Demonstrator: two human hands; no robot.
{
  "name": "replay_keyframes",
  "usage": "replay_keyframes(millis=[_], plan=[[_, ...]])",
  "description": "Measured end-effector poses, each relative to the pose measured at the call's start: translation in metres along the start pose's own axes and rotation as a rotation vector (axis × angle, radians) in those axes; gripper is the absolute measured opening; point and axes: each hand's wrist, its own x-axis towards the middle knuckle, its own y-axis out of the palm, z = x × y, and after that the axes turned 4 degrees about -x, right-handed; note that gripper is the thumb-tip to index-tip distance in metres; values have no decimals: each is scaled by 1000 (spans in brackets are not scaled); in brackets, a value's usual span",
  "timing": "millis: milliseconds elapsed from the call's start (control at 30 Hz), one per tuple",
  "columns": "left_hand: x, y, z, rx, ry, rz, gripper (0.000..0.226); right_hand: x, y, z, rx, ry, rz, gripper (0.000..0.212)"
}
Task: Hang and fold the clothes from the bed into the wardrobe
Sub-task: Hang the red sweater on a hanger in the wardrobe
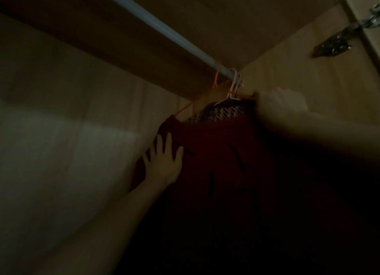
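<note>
A dark red garment [222, 151] hangs on an orange hanger [197, 100] whose hook sits over the pale wardrobe rail [156, 25]. Behind it a white hanger [232, 89] carries a patterned black-and-white garment [218, 112]. My left hand [164, 159] lies flat with spread fingers against the red garment's left shoulder. My right hand [281, 103] is up at the hanger's right end, blurred and curled there; what it grips is hard to make out.
The view is inside a dim wooden wardrobe. Its back panel [61, 130] fills the left, the side wall [308, 58] rises on the right, and a metal door hinge [345, 36] is at the top right. The rail's left stretch is bare.
</note>
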Motion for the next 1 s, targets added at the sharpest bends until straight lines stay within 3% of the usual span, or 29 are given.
replay_keyframes(millis=[200,433,833,1000], plan=[[-80,-21,-5,161,80,199,65,-72,5,18,-143,16,-16,68],[-176,-23,-22,265,168,268,63,-163,9,30,-44,-71,89,70],[-312,-92,-22,516,-171,543,65,-247,-45,53,354,-244,214,70],[-382,-143,-41,566,-296,592,65,-330,-74,56,567,-649,306,70]])
